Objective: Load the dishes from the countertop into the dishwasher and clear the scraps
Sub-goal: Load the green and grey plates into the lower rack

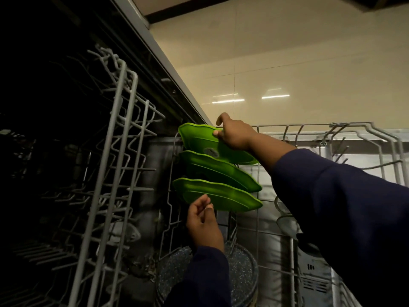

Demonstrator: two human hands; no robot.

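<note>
Right hand (pixel 235 136) pinches top green plate (pixel 199 140) rim — left hand (pixel 203 220) loosely curled, holding nothing

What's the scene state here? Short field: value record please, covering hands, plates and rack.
right hand: right hand grips the rim of the top green plate
left hand: left hand loosely curled just below the bottom green plate, holding nothing visible
green plates: three, on edge in a row; middle green plate between the other two
rack: lower rack pulled out, holds the plates
other load: speckled dark plate in the same rack, nearer the camera
upper rack: upper rack at left
</note>
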